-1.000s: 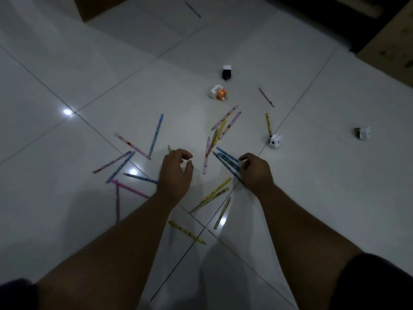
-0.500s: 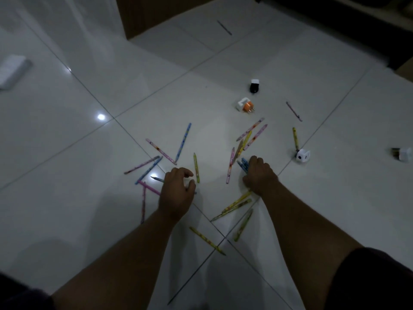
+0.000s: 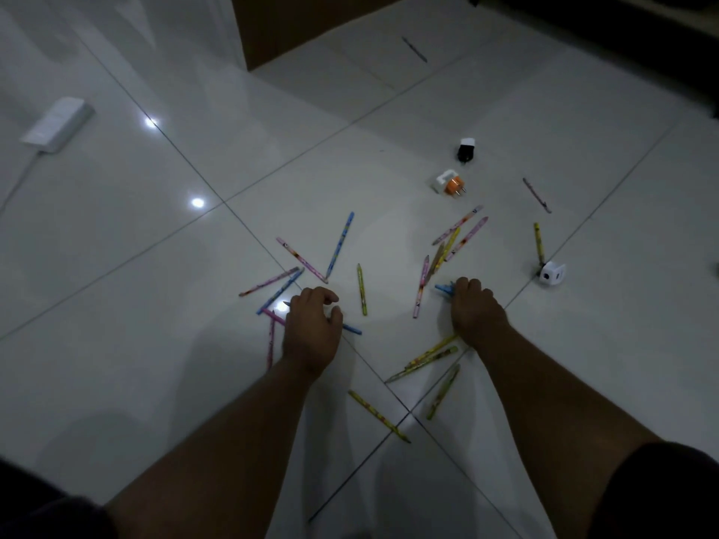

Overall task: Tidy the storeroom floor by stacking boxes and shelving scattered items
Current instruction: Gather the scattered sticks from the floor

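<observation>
Thin coloured pencils (image 3: 340,245) loose on the floor: 18 counted singly. Blue pencils (image 3: 443,288) bunched at the right hand (image 3: 476,313): 2 at least, not separable.

Small plastic plug adapters: 3.
- black-and-white adapter (image 3: 466,149)
- white-and-orange adapter (image 3: 449,184)
- white cube adapter (image 3: 552,273)

Flat white rectangular box with cord (image 3: 58,124): 1.

Hands: 2, including the left hand (image 3: 311,328).

Bare floor (image 3: 116,305) lies open on the left. Scattered pencils (image 3: 362,289) crowd the middle, plug adapters (image 3: 451,184) sit beyond, and a brown cabinet (image 3: 311,25) blocks the far side.
</observation>
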{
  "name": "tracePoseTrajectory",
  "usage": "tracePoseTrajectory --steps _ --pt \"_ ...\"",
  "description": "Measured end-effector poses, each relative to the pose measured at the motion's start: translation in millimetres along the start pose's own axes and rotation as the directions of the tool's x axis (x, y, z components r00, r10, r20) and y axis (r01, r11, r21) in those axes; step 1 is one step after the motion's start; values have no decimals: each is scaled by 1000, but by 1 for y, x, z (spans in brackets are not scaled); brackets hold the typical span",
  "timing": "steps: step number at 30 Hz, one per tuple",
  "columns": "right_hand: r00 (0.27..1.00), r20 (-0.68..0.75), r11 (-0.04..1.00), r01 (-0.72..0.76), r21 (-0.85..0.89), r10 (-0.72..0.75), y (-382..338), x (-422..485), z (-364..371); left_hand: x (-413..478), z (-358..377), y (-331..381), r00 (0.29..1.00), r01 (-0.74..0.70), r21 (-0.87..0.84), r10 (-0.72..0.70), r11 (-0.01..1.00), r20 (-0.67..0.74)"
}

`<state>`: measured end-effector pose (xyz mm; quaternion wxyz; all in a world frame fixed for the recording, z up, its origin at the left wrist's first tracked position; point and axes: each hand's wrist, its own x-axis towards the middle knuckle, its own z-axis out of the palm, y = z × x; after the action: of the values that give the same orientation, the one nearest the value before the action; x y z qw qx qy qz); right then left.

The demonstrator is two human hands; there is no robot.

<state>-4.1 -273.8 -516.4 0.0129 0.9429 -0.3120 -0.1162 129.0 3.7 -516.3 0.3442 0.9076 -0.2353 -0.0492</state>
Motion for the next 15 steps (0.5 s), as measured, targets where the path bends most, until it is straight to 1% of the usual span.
tracePoseTrajectory --steps 1,2,3,4,6,8,10,12,15 --pt "998 -53 998 34 45 -31 -1 -5 -8 0 -3 -3 1000 7 15 -7 1000 -2" --pt "996 -55 993 77 94 -72 0 -7 -13 2 -6 -7 1000 8 30 -8 1000 -1" --pt "993 17 982 116 149 -120 1 -11 -21 4 -9 -11 1000 1 39 -2 999 2" --pt "979 66 970 180 164 -193 2 -17 -29 5 -11 -14 1000 -8 45 8 999 6" --pt "943 92 945 311 103 -321 3 -31 -45 9 -13 -18 999 -31 53 30 998 21" --pt "887 110 894 445 52 -448 5 -49 -49 10 -12 -16 998 -56 79 54 995 28" --pt "825 184 839 544 0 -534 10 -64 -46 10 -10 -10 996 -81 111 78 991 30" --pt "784 241 803 595 -32 -572 18 -75 -43 10 -7 -3 994 -108 112 104 988 43" --pt "757 300 778 625 -74 -580 24 -82 -34 10 -5 6 989 -131 107 124 986 78"
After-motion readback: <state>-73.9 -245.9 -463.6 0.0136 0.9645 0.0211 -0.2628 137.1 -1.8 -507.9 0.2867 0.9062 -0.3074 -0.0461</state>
